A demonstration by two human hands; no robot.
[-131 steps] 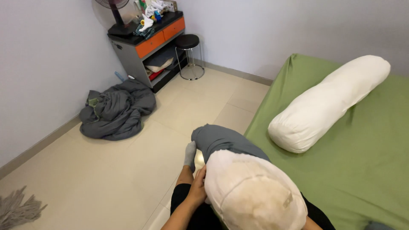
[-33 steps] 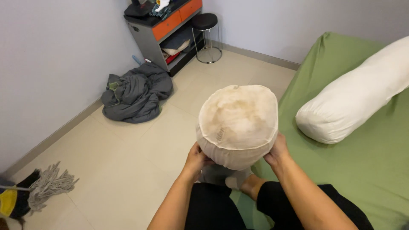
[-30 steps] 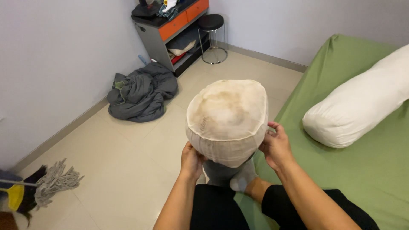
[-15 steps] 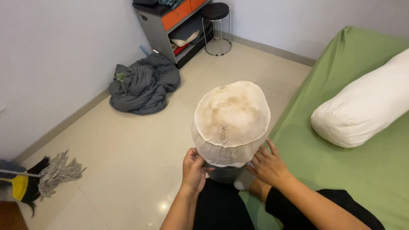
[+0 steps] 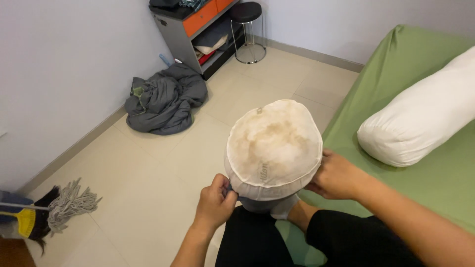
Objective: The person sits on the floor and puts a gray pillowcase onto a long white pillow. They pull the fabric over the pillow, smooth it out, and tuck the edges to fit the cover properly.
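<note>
A seated person's left hand (image 5: 216, 201), fingers pinched shut on the grey cover (image 5: 264, 203) at its lower edge, and right hand (image 5: 336, 175), curled against the side, hold a stained cream bolster (image 5: 273, 146) upright over the lap, a small pale tag (image 5: 259, 111) near its far rim. A mop (image 5: 59, 210) lies at the left wall, a white bolster (image 5: 423, 116) rests on the green bed (image 5: 445, 183) at right; beyond, a heap of grey cloth (image 5: 163, 101), then a grey-and-orange shelf unit (image 5: 198, 24) and black stool (image 5: 247, 12).
</note>
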